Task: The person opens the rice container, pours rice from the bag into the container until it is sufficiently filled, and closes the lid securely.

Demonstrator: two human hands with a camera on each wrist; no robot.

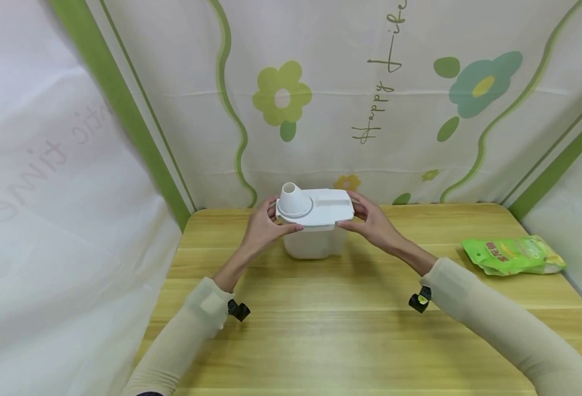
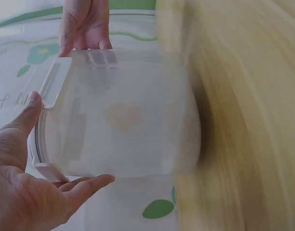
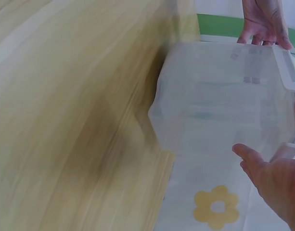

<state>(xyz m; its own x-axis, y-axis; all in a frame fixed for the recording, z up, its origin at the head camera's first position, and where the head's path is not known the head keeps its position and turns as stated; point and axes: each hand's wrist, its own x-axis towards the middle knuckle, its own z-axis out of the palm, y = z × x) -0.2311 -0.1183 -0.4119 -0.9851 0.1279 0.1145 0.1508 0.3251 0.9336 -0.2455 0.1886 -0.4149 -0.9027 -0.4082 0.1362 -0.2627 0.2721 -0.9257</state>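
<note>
A translucent plastic storage container (image 1: pixel 311 245) with a white lid (image 1: pixel 332 204) stands upright between both hands near the table's far edge. On the lid's left half is a white cone-shaped spout (image 1: pixel 292 201) with an open top. My left hand (image 1: pixel 262 224) grips the lid's left end, its thumb along the front rim. At the opposite end my right hand (image 1: pixel 372 221) holds on, thumb in front and fingers behind and at the side. The wrist views show the clear container body (image 2: pixel 133 115) with nothing visible inside. Whether its base touches the table I cannot tell.
A green snack-like bag (image 1: pixel 513 254) lies on the wooden table (image 1: pixel 300 330) near its right edge. A white curtain (image 1: pixel 330 143) with printed flowers hangs behind the table, and further white cloth (image 1: pixel 63 231) runs along the left side.
</note>
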